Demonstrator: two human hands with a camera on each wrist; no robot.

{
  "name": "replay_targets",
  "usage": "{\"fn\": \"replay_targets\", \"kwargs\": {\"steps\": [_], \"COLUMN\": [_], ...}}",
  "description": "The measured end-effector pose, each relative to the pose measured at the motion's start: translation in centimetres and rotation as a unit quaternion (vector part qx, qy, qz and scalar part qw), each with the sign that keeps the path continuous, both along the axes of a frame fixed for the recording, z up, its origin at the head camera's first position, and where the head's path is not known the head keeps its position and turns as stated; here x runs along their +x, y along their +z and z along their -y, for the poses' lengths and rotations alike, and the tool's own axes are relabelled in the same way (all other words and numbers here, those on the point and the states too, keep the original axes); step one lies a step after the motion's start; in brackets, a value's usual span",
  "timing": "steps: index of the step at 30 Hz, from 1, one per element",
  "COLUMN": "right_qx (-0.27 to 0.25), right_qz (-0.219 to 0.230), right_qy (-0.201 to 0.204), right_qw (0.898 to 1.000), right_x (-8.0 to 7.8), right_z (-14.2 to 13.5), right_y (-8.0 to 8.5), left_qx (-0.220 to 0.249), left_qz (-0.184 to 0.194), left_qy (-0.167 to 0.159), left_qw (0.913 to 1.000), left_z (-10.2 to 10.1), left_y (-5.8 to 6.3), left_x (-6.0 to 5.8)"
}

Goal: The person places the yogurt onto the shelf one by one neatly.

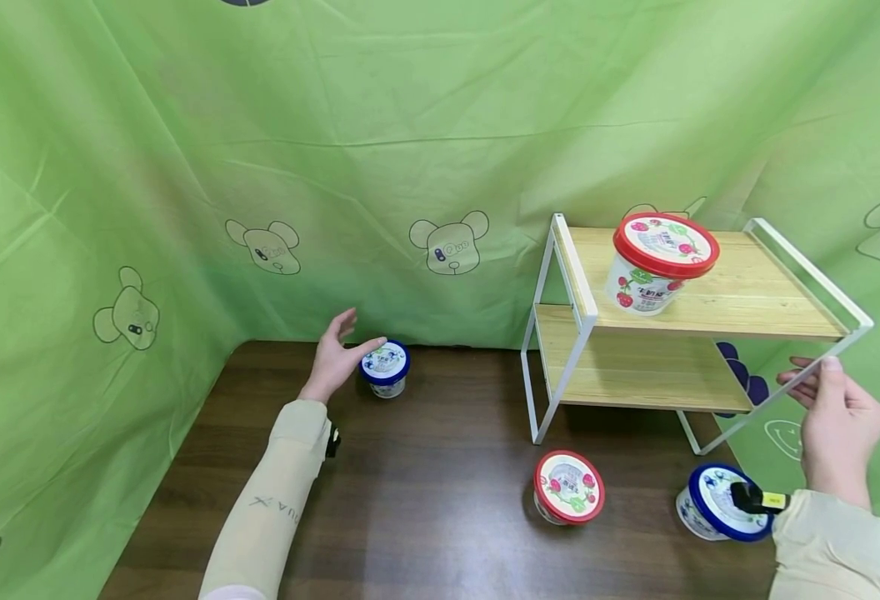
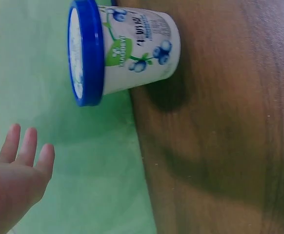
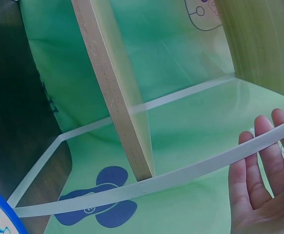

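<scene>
My left hand reaches beside a small blueberry yogurt tub with a blue lid, at the table's back edge. In the head view the thumb overlaps the lid's left edge. The left wrist view shows the tub upright on the table, the fingers spread and apart from it. At the right, my right hand holds the white metal side bar of a two-tier wooden shelf rack. The thumb is on the near side of the bar; in the right wrist view the fingers pass behind it.
A red-lidded tub stands on the rack's top board. Another red-lidded tub is on the table in front of the rack, and a blue-lidded tub sits near my right wrist. A green printed cloth hangs behind the dark wooden table.
</scene>
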State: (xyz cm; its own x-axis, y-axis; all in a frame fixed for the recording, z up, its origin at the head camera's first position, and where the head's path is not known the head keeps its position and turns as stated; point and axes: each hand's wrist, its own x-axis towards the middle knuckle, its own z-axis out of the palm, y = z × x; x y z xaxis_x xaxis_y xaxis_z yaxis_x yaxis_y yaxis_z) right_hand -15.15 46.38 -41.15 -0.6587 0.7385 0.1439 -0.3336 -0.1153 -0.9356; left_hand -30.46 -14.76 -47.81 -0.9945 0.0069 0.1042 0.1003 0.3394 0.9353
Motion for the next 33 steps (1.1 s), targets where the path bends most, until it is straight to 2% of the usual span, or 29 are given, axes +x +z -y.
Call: {"fn": "replay_targets", "kwargs": {"steps": [6,13,20,25,33], "right_qx": [-0.002,-0.008,-0.006,0.0,-0.01], "right_qz": [0.0,0.002,0.002,-0.004,0.001], "right_qy": [0.003,0.002,0.005,0.009,0.001], "right_qw": [1.0,1.0,1.0,1.0,1.0], "right_x": [0.2,0.2,0.2,0.1,0.1], "right_z": [0.5,0.3,0.2,0.1,0.1], "right_y": [0.4,0.3,0.2,0.1,0.1], "left_qx": [-0.018,-0.038,-0.051,-0.047,-0.055], "left_qz": [0.017,0.036,0.023,0.013,0.009], "left_qy": [0.0,0.005,0.019,0.021,0.03], "left_qw": [0.9997,0.9986,0.9982,0.9986,0.998], "left_z": [-0.2,-0.8,-1.5,-1.9,-2.3], "left_y": [-1.2,-3.2,-5.0,-5.7,-6.0], "left_x": [0.1,0.4,0.8,1.1,1.3]}}
